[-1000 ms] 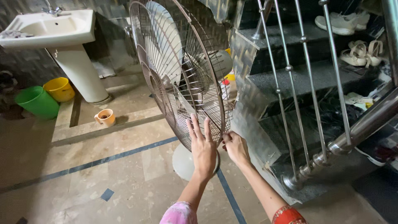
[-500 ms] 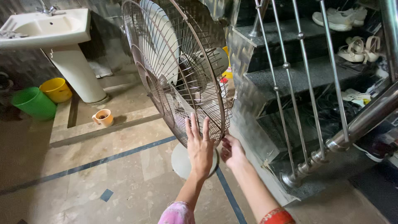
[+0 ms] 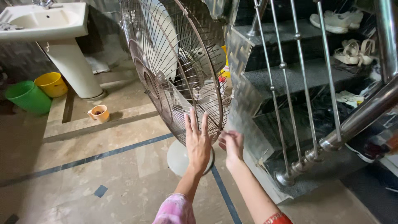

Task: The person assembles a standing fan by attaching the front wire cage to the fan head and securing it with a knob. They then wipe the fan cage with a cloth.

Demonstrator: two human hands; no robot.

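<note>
A tall pedestal fan with a wire grille [image 3: 174, 66] stands on a round white base [image 3: 178, 159] on the tiled floor. Behind the wires I see its pale blades. My left hand [image 3: 198, 140] lies flat, fingers spread, against the lower edge of the front grille. Just to its right, my right hand [image 3: 232, 143] is at the grille's rim with the fingertips pinched together; whether they hold a small clip or the rim itself is too small to tell.
A white pedestal sink [image 3: 49, 25] stands at the back left, with a green bucket [image 3: 27, 96], a yellow bucket [image 3: 52, 84] and a small orange cup [image 3: 99, 113] near it. A steel stair railing [image 3: 286, 103] and dark steps with shoes [image 3: 350, 52] fill the right side.
The view has shifted slightly closer and lower. My right hand has drawn a little away from the fan's rim and pinched its fingers. My left hand stays flat on the grille.
</note>
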